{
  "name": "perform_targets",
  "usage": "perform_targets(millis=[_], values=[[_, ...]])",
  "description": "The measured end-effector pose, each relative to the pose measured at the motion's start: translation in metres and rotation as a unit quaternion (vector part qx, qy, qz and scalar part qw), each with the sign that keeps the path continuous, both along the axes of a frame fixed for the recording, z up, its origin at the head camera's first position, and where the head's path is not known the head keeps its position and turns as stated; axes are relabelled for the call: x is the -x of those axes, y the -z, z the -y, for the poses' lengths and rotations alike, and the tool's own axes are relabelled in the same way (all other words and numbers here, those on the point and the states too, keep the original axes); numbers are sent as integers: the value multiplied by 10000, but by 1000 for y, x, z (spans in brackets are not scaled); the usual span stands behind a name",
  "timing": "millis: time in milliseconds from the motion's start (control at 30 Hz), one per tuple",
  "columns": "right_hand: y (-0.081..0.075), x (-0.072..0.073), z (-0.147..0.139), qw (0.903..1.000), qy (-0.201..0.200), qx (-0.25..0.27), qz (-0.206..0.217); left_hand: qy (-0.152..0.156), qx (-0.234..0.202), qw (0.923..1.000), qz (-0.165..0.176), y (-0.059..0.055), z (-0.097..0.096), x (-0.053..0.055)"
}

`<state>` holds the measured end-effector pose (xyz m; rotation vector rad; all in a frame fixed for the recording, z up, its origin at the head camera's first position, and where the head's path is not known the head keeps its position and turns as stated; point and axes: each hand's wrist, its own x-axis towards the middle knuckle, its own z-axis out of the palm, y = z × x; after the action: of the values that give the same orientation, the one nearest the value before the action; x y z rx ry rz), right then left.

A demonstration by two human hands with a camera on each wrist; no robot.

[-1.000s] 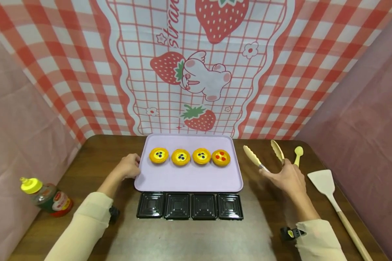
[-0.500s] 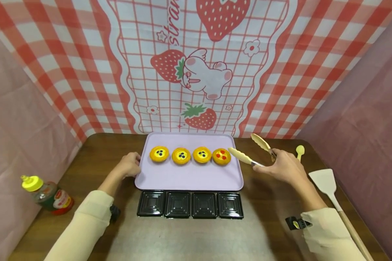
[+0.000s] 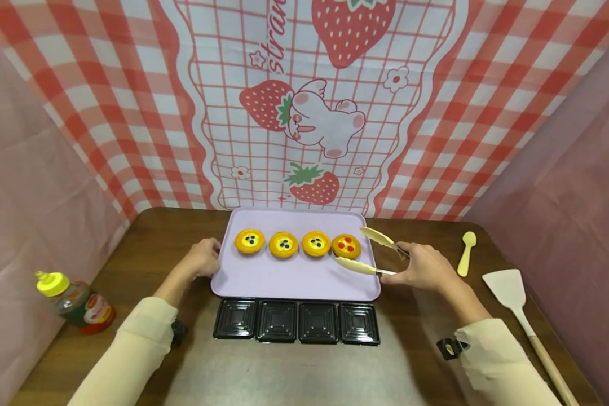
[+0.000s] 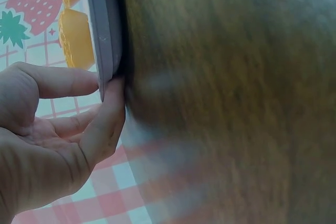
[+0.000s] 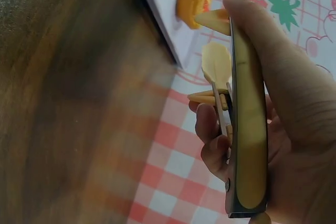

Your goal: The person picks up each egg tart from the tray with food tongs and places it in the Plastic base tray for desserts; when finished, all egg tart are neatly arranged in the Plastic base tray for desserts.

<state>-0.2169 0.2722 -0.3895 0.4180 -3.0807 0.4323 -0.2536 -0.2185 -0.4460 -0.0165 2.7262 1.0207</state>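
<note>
My left hand pinches the left rim of a lilac tray; in the left wrist view thumb and fingers close on the tray's edge. A row of tarts lies on the tray, most with blueberry-like dots, such as the left tart. The rightmost tart carries red pieces. My right hand grips a pair of tongs with cream tips, spread apart around the red-topped tart's right side. In the right wrist view the tongs' handle lies along the palm.
Black square containers line up along the tray's front edge, on a grey mat. A squeeze bottle with a yellow cap stands at left. At right lie a small yellow spoon and a white spatula. A patterned cloth hangs behind.
My right hand has carried the tongs leftward from beside the tray, so their spread tips now hang over its right end by the red-topped tart. The left hand stays at the rim.
</note>
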Motion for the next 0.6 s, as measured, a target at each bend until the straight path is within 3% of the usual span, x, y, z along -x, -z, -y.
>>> perform_targets(millis=[233, 600], values=[[5, 6, 4, 9999, 83, 37, 108, -181, -261, 9992, 257, -2, -2, -1], [5, 15, 14, 9994, -29, -13, 341, -106, -225, 9995, 172, 0, -1, 2]])
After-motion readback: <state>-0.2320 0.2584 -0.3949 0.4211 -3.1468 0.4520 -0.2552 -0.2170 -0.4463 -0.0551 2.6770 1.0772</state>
